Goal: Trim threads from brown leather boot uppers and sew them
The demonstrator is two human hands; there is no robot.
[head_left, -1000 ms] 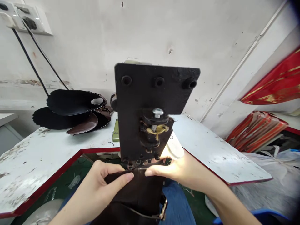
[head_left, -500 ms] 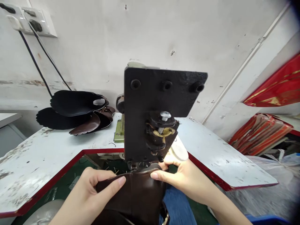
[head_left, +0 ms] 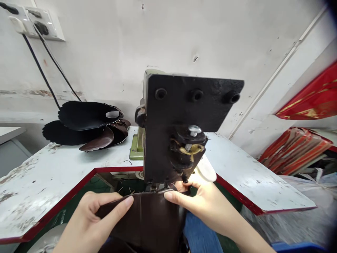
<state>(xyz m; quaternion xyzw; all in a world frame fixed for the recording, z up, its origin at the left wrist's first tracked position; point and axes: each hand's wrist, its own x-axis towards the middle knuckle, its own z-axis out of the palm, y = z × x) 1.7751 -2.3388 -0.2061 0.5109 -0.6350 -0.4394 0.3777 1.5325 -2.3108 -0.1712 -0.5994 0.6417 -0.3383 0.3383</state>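
Note:
A dark brown leather boot upper point(head_left: 150, 218) hangs below the head of a machine with a black metal plate point(head_left: 168, 105), its top edge right under the machine's lower end. My left hand point(head_left: 94, 218) pinches that edge on the left, thumb in front and fingers behind. On the right, my right hand point(head_left: 200, 200) grips the same edge close to the machine's foot point(head_left: 155, 188), its thumb lying on the front face. Its fingertips behind the leather are partly hidden. A bright light falls on the right hand beneath a white oval part point(head_left: 206, 168).
Several brown leather uppers with black linings point(head_left: 81, 123) lie piled on the left of the white, red-edged table point(head_left: 65, 158). A power socket point(head_left: 44, 23) with cables is on the wall. Red-orange boards point(head_left: 292, 149) and plastic bags point(head_left: 310, 193) stand at right.
The leather edge has slid left under the machine, and my left hand has moved left with it. My right thumb sits slightly nearer the foot. The view has shifted a little.

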